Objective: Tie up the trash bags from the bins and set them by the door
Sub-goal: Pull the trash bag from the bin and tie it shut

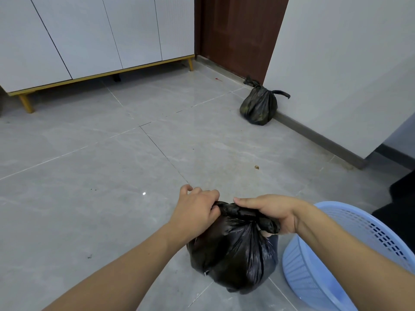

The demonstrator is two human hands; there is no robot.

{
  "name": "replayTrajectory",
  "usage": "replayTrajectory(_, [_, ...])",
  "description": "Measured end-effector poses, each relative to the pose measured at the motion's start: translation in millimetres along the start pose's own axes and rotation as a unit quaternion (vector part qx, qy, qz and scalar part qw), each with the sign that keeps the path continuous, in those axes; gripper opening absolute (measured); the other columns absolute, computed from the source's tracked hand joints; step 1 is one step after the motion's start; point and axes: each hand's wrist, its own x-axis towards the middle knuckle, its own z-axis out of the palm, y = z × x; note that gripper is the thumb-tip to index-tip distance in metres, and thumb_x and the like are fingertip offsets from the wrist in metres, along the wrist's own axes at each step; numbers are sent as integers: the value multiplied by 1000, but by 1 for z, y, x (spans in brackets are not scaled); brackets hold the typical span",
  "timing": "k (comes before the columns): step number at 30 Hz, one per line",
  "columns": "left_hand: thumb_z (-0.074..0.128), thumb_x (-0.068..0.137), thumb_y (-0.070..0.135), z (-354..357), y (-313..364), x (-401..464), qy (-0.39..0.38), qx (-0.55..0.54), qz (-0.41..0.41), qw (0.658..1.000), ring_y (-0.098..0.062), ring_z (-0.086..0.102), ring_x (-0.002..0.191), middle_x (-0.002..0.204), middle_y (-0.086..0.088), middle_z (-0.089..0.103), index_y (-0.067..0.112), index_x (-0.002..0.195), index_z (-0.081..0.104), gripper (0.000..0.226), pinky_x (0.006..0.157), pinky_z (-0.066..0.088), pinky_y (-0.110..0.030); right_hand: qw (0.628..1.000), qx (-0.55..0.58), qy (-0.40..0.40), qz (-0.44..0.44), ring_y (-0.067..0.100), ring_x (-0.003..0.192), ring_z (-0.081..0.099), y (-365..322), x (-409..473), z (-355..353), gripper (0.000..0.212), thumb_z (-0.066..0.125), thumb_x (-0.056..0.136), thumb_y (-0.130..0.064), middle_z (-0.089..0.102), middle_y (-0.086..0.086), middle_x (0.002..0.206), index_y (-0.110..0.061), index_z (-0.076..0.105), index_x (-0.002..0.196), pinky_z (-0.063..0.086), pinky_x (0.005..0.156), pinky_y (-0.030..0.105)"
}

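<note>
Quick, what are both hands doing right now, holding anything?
Left hand: closed, gripping the twisted top of the black trash bag.
Right hand: closed, gripping the other end of that same bag's top.

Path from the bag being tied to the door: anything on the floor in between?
Nothing visible blocks it. Bare tile floor runs from the held bag to the door; the tied bag sits off right against the wall.

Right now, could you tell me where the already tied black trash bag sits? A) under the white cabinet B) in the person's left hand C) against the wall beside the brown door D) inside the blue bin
C: the tied bag rests at the wall's base by the door.
</note>
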Motion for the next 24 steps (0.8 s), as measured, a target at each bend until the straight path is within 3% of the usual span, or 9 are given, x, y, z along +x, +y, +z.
replayTrajectory(3, [44,86,24,-4,-12,0,-25,-43,-38,998,-19,49,84,73,6,52,22,85,49,5,100,28,-42,994,86,-21,-56,14,42,53,8,1,-2,11,67,80,-17,61,11,67,-9,69,72,34,31,18])
replayTrajectory(4, [46,83,22,-5,-16,-2,-49,-105,-57,992,-17,49,91,81,7,53,26,91,50,10,101,28,-41,991,117,-12,-71,13,38,48,12,4,-4,15,64,78,-7,57,10,62,-9,66,63,30,30,16])
replayTrajectory(8, [52,69,21,-15,-14,-9,-205,-484,-109,844,-13,51,119,123,13,58,40,116,56,50,103,40,-36,989,117,37,-79,16,41,48,20,11,-5,18,54,81,5,54,13,62,-6,56,67,27,31,16])
replayTrajectory(9, [56,70,26,-13,-11,-9,-222,-481,-103,842,-15,54,118,121,13,61,40,117,57,48,103,42,-36,991,96,52,-83,17,43,46,21,13,-3,17,54,81,6,52,13,64,-6,54,69,23,33,15])
replayTrajectory(13, [64,74,51,5,-7,-5,-210,-292,-111,926,-27,51,110,102,0,63,42,91,66,19,100,42,-39,981,-51,156,-105,19,49,43,18,16,9,15,52,79,6,47,12,66,-7,55,72,26,43,22])
replayTrajectory(15, [62,75,43,9,-5,-6,-183,-293,-111,932,-25,49,106,93,3,59,35,81,64,10,96,41,-37,934,-215,255,-131,22,59,52,18,16,14,11,53,77,1,54,14,70,-3,60,70,38,52,27])
replayTrajectory(18, [58,67,40,9,-5,-6,-149,-358,-128,913,-23,50,107,96,6,60,32,69,59,8,96,42,-41,797,-430,377,-193,25,85,60,27,17,22,21,51,82,-9,52,7,104,-7,67,95,47,76,32])
replayTrajectory(21, [61,64,27,5,-3,-5,-139,-444,-149,873,-16,60,78,70,12,62,22,59,51,13,75,49,-38,721,-513,418,-208,29,66,54,40,24,32,14,48,89,-11,32,5,117,-11,59,97,45,65,37])
replayTrajectory(24, [56,68,11,4,1,-6,-118,-496,-147,848,-12,43,54,54,7,46,21,57,45,20,59,35,-31,691,-539,436,-206,25,57,44,49,32,33,9,48,90,-11,31,7,118,-11,56,94,44,59,36])
